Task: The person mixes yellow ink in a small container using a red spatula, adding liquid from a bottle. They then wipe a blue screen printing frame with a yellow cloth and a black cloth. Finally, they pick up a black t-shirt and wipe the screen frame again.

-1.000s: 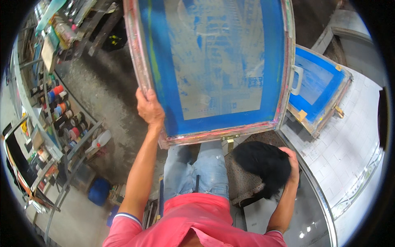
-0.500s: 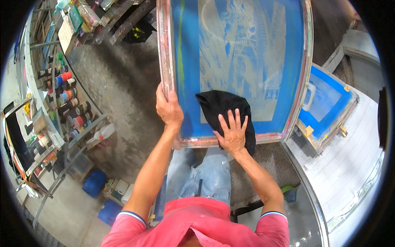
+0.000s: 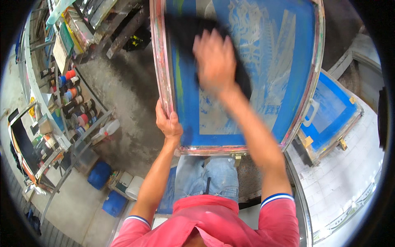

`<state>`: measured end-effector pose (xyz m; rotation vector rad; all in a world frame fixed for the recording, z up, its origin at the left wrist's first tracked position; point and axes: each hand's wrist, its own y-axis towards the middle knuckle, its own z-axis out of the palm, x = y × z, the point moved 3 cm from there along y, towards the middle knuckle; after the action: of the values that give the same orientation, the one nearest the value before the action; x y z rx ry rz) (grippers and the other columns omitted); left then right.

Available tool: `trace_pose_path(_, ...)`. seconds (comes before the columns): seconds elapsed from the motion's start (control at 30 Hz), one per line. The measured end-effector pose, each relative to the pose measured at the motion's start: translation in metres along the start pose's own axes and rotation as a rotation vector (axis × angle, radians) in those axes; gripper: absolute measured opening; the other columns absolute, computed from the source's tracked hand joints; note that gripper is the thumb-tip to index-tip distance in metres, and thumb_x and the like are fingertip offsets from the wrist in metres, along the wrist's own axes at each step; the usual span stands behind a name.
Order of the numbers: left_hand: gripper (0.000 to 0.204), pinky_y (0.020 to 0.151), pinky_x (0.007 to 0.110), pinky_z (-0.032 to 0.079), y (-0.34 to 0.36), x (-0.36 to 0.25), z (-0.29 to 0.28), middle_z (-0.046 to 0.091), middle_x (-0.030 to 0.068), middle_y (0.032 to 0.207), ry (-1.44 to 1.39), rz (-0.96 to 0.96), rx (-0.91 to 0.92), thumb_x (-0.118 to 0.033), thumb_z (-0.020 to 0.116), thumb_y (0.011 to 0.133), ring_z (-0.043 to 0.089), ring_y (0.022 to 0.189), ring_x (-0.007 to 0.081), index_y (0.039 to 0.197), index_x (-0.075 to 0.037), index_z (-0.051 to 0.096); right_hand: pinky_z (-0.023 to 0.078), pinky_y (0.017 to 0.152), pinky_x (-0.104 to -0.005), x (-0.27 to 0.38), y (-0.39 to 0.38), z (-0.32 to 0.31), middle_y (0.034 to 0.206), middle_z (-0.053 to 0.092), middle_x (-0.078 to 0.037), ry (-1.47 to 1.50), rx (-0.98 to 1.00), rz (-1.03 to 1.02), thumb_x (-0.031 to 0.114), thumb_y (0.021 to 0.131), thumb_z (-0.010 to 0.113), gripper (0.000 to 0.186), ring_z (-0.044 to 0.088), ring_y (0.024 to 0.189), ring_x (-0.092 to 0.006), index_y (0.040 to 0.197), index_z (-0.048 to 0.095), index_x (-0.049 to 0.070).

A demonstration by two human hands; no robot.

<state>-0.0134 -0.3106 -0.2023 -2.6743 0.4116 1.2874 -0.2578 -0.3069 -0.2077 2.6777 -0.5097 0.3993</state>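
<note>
A large screen-printing frame (image 3: 319, 53) with blue mesh and a pale printed-looking area stands in front of me, its lower edge by my jeans. My left hand (image 3: 168, 124) is closed around the lower part of its left rail. My right hand (image 3: 216, 61) lies over a black cloth (image 3: 183, 33) on the mesh, toward the upper left of the pale area. Its fingers look stretched out and press the cloth from above. Hand and cloth are smeared by motion. Part of the cloth is hidden under the palm.
A smaller blue screen frame (image 3: 329, 111) rests on a white tiled surface (image 3: 341, 177) at the right. Along the left, a metal rack holds several ink jars (image 3: 74, 92) and a white plastic jug (image 3: 109, 127). Blue containers (image 3: 99, 175) stand on the floor at the lower left.
My right hand and the black cloth have moved from the frame's lower edge up and left across the mesh. The left hand still grips the left rail.
</note>
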Motion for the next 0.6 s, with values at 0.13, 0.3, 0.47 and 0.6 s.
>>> trace_pose_path(0.13,0.093,0.101,0.044,0.047,-0.002,0.005,0.003,0.059,0.0294,0.13,-0.075,0.021,0.028,-0.069,0.049,0.093,0.06,0.12,0.0399,0.138,0.013,0.048,0.032,0.116,-0.0593,0.08,-0.209,-0.027,0.14,0.057,-0.018,0.429,0.359,-0.345,0.021,0.091,0.054,0.035,0.048,0.138,-0.0333,0.121,0.066,0.008)
trace_pose_path(0.3,0.097,0.103,0.043,0.046,-0.005,0.006,0.003,0.058,0.0276,0.134,-0.077,0.038,-0.011,-0.071,0.047,0.092,0.059,0.122,0.0365,0.14,0.013,0.046,0.038,0.114,-0.0565,-0.03,-0.029,-0.026,0.128,0.065,-0.006,0.592,0.419,-0.653,0.02,0.07,0.07,0.034,0.057,0.126,-0.0295,0.103,0.072,0.013)
trace_pose_path(0.47,0.097,0.094,0.041,0.051,0.007,-0.007,0.005,0.061,0.0247,0.125,-0.06,0.0,0.079,-0.072,0.051,0.091,0.063,0.113,0.0316,0.141,0.012,0.044,0.044,0.105,-0.0522,-0.11,0.174,-0.019,0.12,0.069,-0.018,0.295,-0.308,-0.065,0.019,0.081,0.069,0.031,0.061,0.12,-0.0345,0.108,0.072,0.006)
trace_pose_path(0.6,0.096,0.092,0.04,0.051,-0.002,0.003,0.001,0.062,0.0245,0.123,-0.04,-0.033,0.058,-0.071,0.052,0.091,0.064,0.111,0.0314,0.14,0.012,0.045,0.035,0.113,-0.0531,0.014,0.077,0.021,0.127,0.065,-0.017,0.21,-0.207,0.081,0.021,0.081,0.062,0.038,0.057,0.124,-0.0356,0.114,0.07,0.004)
